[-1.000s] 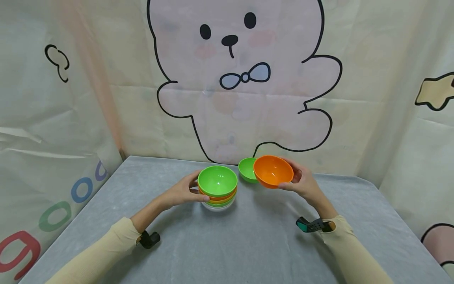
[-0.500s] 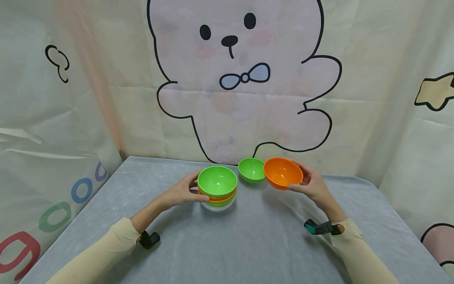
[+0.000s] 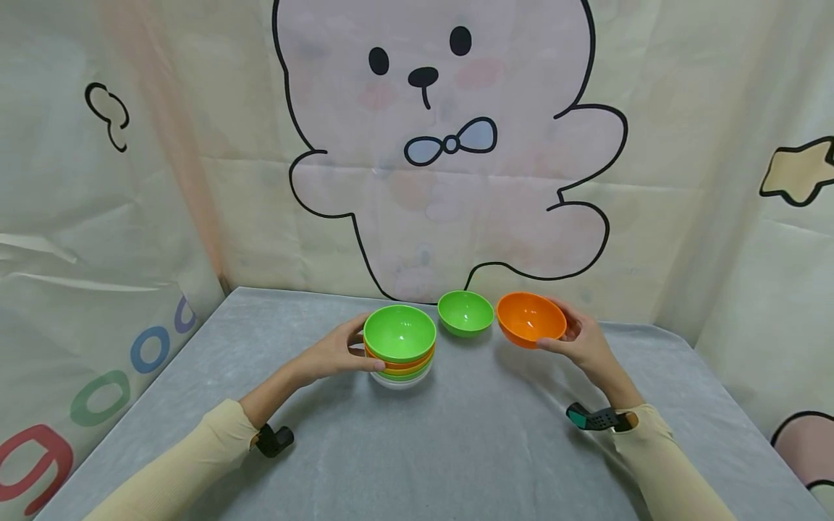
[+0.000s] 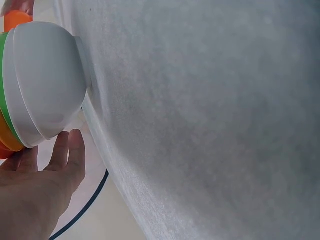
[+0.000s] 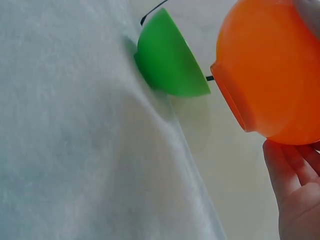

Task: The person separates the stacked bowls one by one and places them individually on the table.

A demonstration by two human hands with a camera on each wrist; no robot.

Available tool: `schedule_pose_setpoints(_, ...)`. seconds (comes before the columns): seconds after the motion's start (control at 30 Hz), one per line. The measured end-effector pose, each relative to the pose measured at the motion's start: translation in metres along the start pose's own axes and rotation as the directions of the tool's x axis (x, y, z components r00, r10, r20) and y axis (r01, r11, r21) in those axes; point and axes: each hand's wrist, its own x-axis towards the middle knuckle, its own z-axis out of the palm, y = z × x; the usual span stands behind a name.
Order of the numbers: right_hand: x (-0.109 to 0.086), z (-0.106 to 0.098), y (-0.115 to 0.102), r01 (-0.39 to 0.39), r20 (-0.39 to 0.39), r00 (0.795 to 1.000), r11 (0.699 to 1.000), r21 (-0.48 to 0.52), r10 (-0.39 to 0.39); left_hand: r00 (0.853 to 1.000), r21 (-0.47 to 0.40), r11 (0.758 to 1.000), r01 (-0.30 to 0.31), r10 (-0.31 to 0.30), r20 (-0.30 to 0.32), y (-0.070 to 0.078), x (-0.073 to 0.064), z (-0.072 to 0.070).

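My left hand (image 3: 339, 352) curves round the left side of a stack of nested bowls. On top of that stack is a green bowl (image 3: 399, 333), over orange, yellow and green rims, with a white bowl (image 4: 47, 80) at the bottom on the table. An orange bowl (image 3: 531, 320) is gripped by my right hand (image 3: 582, 349), thumb at the front and fingers behind; it is held above the table, tilted toward me. Between the stack and the orange bowl, a lone green bowl (image 3: 465, 314) stands upright on the table, seen side-on as a green bowl (image 5: 170, 57) in the right wrist view.
A grey cloth covers the table (image 3: 443, 449). Close behind its back edge hangs a cream curtain (image 3: 658, 239) with a cartoon bear, and more printed fabric (image 3: 98, 239) hangs at the left. A dark strap (image 3: 599, 418) sits on my right wrist.
My right hand has carried the orange bowl to the right, away from the lone green bowl, which now shows whole. The left hand and the stack have stayed in place.
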Motion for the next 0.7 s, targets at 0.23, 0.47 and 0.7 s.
schedule_pose_setpoints(0.23, 0.001, -0.002, 0.010, -0.047, -0.016, 0.999, 0.998, -0.035, 0.047, 1.000, 0.001, 1.000, -0.003, 0.003, -0.001, -0.001, 0.001, 0.000)
schedule_pose_setpoints(0.47, 0.006, -0.002, 0.017, -0.118, -0.031, 0.993, 0.992, -0.035, 0.117, 1.000, 0.004, 1.000, -0.004, 0.004, 0.001, 0.000, 0.000, -0.001)
schedule_pose_setpoints(0.7, 0.012, -0.002, 0.029, -0.154, -0.035, 0.987, 0.988, -0.012, 0.154, 1.000, 0.000, 1.000, -0.004, 0.004, 0.004, 0.001, 0.000, -0.001)
